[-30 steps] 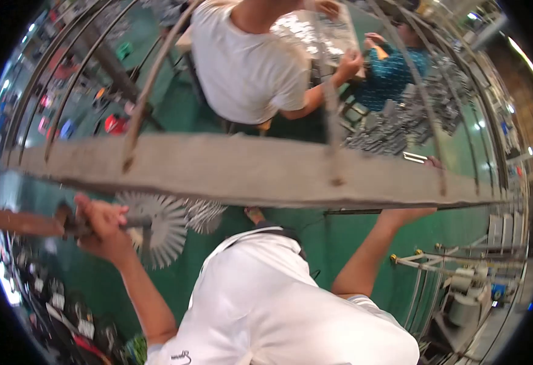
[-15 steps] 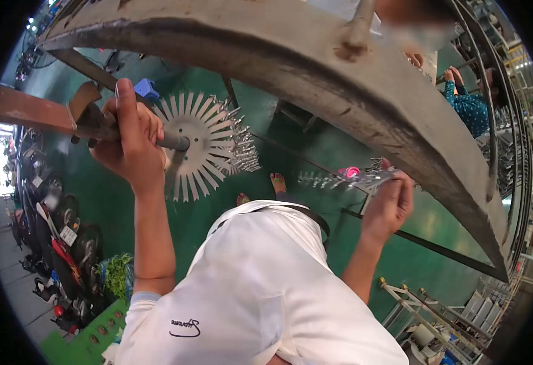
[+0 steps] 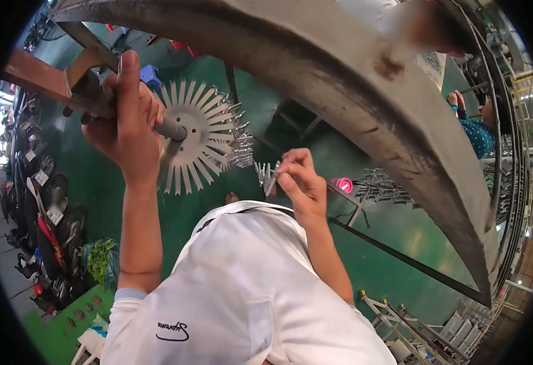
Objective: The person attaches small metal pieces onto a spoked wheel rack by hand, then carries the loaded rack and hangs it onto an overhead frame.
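My left hand [image 3: 126, 118] is wrapped round a metal shaft [image 3: 172, 129], its thumb pointing up. On the shaft's far end sits a slotted metal disc [image 3: 188, 117] with notched, radiating arms. Small shiny metal parts [image 3: 241, 143] hang in a cluster on the disc's right side. To the right of that cluster, my right hand [image 3: 305, 188] is closed in a pinch on a row of small metal parts [image 3: 266, 175]. What carries the row is hard to make out.
A large curved metal frame [image 3: 315, 73] arches across in front of me. Behind it are a rack of metal parts [image 3: 388, 185] and a pink round object [image 3: 344, 185]. Motorbikes [image 3: 53, 213] line the left. A person's teal sleeve [image 3: 478, 135] shows at right; another person stands beyond the frame.
My right hand has moved left with the row of small metal parts, from beside the rack to near the disc. My left hand keeps its hold on the shaft.
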`<state>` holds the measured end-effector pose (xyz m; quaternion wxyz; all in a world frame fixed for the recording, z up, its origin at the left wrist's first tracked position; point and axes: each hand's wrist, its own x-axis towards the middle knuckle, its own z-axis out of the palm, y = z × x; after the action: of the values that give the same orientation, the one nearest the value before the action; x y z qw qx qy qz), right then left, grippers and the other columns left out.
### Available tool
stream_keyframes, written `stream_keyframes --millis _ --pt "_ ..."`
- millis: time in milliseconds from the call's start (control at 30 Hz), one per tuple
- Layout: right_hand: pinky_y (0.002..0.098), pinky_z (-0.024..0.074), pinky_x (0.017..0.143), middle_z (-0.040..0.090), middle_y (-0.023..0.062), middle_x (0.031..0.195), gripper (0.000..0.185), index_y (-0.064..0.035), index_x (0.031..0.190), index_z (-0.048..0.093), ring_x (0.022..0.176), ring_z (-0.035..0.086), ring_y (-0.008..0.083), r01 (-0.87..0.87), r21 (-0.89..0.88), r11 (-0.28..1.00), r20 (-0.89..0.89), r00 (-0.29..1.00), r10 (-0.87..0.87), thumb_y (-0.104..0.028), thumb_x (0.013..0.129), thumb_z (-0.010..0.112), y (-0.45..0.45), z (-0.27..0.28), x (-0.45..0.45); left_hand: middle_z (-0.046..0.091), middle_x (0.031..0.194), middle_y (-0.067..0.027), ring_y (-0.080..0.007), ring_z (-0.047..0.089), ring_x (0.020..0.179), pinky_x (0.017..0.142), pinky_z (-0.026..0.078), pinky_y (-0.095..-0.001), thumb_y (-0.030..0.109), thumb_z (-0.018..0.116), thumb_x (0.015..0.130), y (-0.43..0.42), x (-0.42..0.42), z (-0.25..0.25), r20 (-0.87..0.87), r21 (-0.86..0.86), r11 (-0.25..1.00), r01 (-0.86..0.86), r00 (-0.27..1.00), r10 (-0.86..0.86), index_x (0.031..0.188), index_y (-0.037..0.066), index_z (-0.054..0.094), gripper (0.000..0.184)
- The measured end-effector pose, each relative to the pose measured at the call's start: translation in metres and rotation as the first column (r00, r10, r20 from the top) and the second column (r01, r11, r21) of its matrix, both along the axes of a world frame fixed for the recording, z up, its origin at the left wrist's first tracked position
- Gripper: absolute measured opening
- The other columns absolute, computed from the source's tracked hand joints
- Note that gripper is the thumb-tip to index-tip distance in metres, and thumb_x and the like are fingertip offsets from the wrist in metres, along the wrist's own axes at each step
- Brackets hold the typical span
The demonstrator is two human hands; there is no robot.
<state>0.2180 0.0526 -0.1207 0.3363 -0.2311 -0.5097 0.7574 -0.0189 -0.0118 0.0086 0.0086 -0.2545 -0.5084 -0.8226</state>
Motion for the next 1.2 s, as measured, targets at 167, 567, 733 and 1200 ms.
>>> stream_keyframes --millis 167,567,733,1200 --pt "0.0289 0.0395 0.094 0.046 0.0052 0.111 0.016 0.0006 0.100 0.072 0.107 0.046 0.0156 -0.149 -0.051 0.988 0.145 0.977 0.155 -0.014 0.092 0.071 0.001 -0.008 -0.033 0.043 0.051 0.0043 -0.0039 0.034 0.039 0.038 0.027 -0.0244 0.013 0.075 0.092 0.001 -0.004 -0.006 -0.017 -0.019 1.000 -0.018 1.000 0.018 0.067 0.011 0.054 0.032" --pt "0.0331 0.0338 0.100 0.048 0.0045 0.106 0.022 -0.0002 0.100 0.072 0.108 0.044 0.0186 -0.280 0.037 0.959 0.153 0.950 0.272 -0.021 0.093 0.070 0.011 -0.021 -0.061 0.041 0.048 0.0044 -0.0032 0.031 0.037 0.038 0.026 -0.0241 0.013 0.074 0.092 0.002 -0.006 -0.006 0.005 -0.054 0.998 -0.033 0.999 0.033 0.062 0.011 0.050 0.039" --pt "0.0324 0.0343 0.097 0.049 0.0046 0.102 0.022 -0.0015 0.099 0.073 0.104 0.044 0.0189 -0.260 0.129 0.957 0.277 0.936 0.217 -0.022 0.091 0.072 0.010 -0.014 -0.065 0.041 0.048 0.0042 -0.0030 0.031 0.037 0.038 0.026 -0.0240 0.014 0.073 0.093 0.002 -0.007 -0.008 -0.019 -0.047 0.998 -0.036 0.999 0.036 0.062 0.009 0.050 0.039" --pt "0.0294 0.0417 0.071 0.052 0.0053 0.096 0.017 -0.0025 0.098 0.075 0.091 0.050 0.0191 -0.119 0.494 0.861 0.393 0.914 -0.099 -0.015 0.087 0.075 -0.002 -0.006 -0.069 0.045 0.049 0.0019 -0.0038 0.037 0.039 0.039 0.030 -0.0238 0.014 0.074 0.092 -0.001 -0.006 -0.010 -0.033 -0.086 0.994 -0.067 0.997 0.065 0.061 0.009 0.050 0.039"
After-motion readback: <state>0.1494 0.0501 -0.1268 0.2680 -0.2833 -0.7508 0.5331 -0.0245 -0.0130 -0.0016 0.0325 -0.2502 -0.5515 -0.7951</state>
